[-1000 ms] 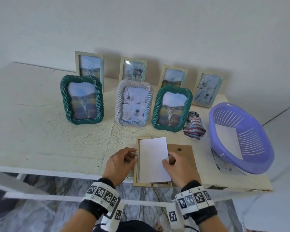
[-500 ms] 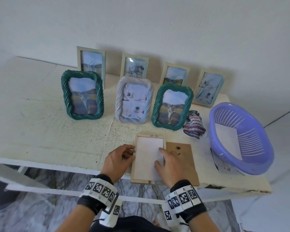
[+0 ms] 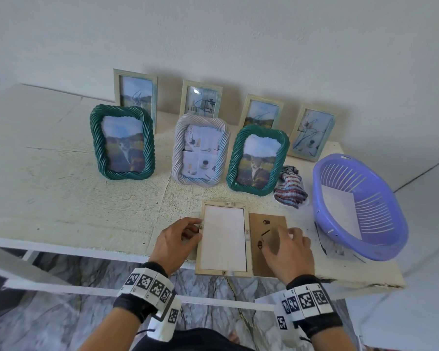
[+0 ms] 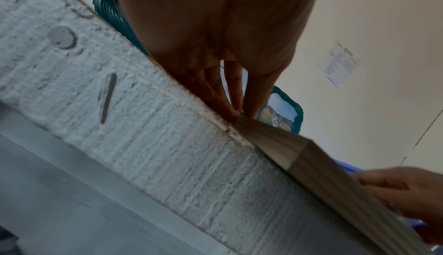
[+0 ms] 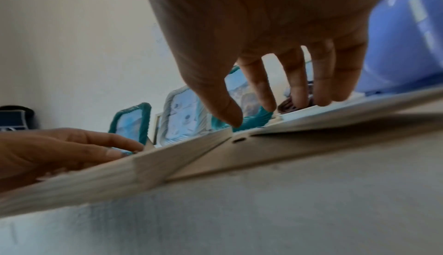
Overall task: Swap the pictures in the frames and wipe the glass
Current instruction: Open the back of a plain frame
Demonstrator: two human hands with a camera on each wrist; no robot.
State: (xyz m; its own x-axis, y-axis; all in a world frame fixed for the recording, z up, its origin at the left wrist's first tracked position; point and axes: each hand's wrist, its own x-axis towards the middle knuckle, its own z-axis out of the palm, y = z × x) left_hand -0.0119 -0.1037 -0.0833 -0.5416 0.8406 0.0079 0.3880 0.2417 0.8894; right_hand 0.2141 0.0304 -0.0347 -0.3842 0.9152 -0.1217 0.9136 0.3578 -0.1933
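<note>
A light wooden frame (image 3: 223, 271) lies face down at the table's front edge, with a white picture back (image 3: 224, 239) set inside it. My left hand (image 3: 197, 228) pinches a small metal tab on the frame's left edge; the left wrist view shows the fingertips (image 4: 249, 113) meeting at the frame (image 4: 275, 139). The brown backing board (image 3: 266, 224) lies just right of the frame. My right hand (image 3: 276, 234) hovers over that board, fingers spread and holding nothing, as the right wrist view shows for the hand (image 5: 263, 111) above the board (image 5: 287, 145).
Behind stand three rope-edged frames: green (image 3: 122, 141), white (image 3: 200, 149), green (image 3: 257, 159), and several small frames by the wall. A striped cloth (image 3: 290, 191) lies beside a purple basket (image 3: 317, 188) holding a white sheet (image 3: 342, 211).
The white picture went from tilted over the frame to lying flat inside it. My right hand left the picture and moved right over the backing board. The left hand stayed at the frame's edge.
</note>
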